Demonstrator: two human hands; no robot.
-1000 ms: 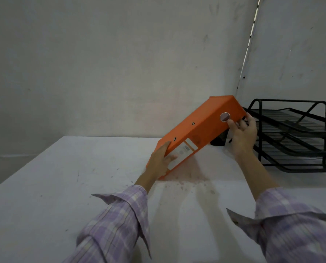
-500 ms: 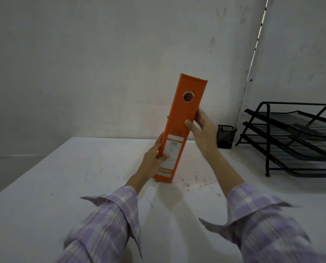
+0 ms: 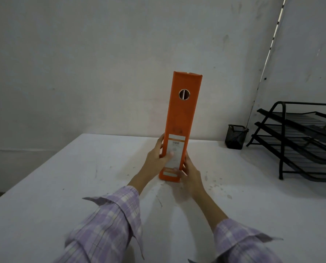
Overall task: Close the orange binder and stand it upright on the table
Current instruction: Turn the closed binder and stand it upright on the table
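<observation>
Tilted a moment ago, the orange binder (image 3: 181, 128) is now standing closed and upright on the table (image 3: 63, 186), left hand (image 3: 155, 161) and right hand (image 3: 189, 174) both gripping its lower spine, apparently steadying it against toppling.

Dim, flat indoor light, soft shadows, wide-angle bending at edges, slightly soft focus

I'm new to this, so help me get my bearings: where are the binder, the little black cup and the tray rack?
binder (image 3: 185, 114): head view, middle of the orange spine.
cup (image 3: 234, 138): head view, its mesh front wall.
rack (image 3: 280, 141): head view, front upright post.
</observation>
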